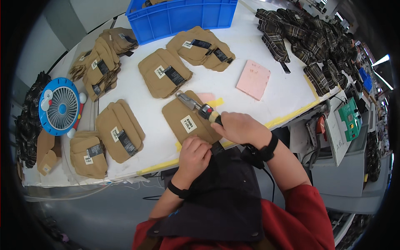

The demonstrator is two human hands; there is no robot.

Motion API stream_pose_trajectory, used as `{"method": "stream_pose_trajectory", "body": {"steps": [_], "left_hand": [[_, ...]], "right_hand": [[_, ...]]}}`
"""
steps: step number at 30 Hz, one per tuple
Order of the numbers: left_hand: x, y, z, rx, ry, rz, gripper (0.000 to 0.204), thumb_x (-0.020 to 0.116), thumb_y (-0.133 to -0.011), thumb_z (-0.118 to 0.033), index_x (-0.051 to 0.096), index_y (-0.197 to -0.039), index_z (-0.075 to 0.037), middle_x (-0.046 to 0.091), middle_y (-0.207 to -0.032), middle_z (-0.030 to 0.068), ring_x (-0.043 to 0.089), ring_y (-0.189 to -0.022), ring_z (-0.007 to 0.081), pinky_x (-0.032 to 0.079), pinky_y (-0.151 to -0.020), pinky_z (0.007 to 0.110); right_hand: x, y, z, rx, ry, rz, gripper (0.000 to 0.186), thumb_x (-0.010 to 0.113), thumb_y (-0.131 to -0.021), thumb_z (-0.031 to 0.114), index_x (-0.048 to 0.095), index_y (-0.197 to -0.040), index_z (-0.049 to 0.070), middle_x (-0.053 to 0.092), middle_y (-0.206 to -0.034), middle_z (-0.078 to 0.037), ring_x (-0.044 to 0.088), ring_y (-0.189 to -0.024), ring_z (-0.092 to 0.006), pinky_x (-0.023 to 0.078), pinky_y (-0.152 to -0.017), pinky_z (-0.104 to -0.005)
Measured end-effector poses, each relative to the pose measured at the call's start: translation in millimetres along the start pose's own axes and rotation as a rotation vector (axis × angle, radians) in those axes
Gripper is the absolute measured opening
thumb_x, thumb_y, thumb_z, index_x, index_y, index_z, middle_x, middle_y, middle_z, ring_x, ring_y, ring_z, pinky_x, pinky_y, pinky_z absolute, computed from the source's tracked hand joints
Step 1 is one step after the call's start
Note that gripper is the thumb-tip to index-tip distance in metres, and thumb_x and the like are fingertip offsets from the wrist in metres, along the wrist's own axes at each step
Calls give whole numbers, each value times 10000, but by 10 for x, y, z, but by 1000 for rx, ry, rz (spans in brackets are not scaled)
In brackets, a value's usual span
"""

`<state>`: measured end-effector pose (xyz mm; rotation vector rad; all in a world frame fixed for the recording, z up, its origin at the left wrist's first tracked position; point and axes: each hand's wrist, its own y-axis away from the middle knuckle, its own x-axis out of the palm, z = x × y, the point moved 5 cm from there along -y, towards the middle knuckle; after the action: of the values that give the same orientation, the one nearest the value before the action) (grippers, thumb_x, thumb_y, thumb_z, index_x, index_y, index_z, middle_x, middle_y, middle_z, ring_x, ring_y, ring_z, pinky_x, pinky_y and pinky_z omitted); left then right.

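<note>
My right hand [241, 128] grips a corded tool [206, 111] with a flat metal head, angled over the upper part of a tan fabric panel [175, 121] with a white label. My left hand [193, 158], fingers curled, holds the panel's lower edge, where a dark strip shows. A small pink piece and yellow tape show just beyond the panel. Tan stacks with white and black labels lie to the left [118, 129] and behind [162, 71].
A blue plastic crate [181, 18] stands at the back. A pink block [253, 80] and heaped plaid garments [304, 41] lie to the right. A blue fan [61, 106] is at the left. A green control box [350, 118] sits beside the table's taped right edge.
</note>
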<state>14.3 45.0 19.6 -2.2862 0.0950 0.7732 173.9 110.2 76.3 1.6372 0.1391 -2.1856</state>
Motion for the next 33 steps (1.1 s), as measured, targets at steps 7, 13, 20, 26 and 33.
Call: {"method": "stream_pose_trajectory", "body": {"steps": [7, 13, 20, 26, 33], "left_hand": [[-6, -8, 16, -18, 2, -11, 194, 751, -667, 35, 664, -810, -62, 635, -867, 66, 615, -900, 300, 538, -912, 434], [3, 20, 42, -14, -1, -19, 190, 755, -674, 45, 670, -808, -59, 635, -863, 67, 615, -896, 303, 542, -909, 442], [27, 9, 36, -9, -11, -25, 200, 758, -675, 51, 670, -819, -56, 630, -870, 71, 616, -902, 309, 547, -898, 446], [35, 43, 49, -1, -31, -22, 200, 760, -673, 47, 673, -819, -57, 628, -875, 71, 616, -903, 310, 547, -905, 445], [31, 24, 39, 6, -34, -32, 190, 760, -669, 49, 681, -804, -57, 630, -878, 69, 617, -903, 304, 550, -907, 446]], "right_hand": [[263, 321, 17, 30, -59, -17, 455, 554, -1009, 413, 575, -942, -37, 672, -789, -246, 684, -736, -445, 546, -665, -515], [377, 1017, -21, 166, -65, 143, 443, 580, -1007, 387, 545, -951, -51, 662, -668, -201, 681, -637, -392, 544, -583, -474], [461, 735, -91, 92, -86, -1, 482, 585, -1003, 411, 533, -1037, -67, 657, -678, -212, 671, -655, -418, 530, -585, -489], [418, 1047, -38, 123, -63, 49, 422, 594, -1003, 375, 534, -951, -39, 644, -636, -172, 669, -593, -383, 536, -541, -451], [524, 921, -69, 66, -31, -51, 438, 607, -994, 390, 535, -991, -42, 648, -626, -170, 678, -581, -354, 534, -527, -439]]}}
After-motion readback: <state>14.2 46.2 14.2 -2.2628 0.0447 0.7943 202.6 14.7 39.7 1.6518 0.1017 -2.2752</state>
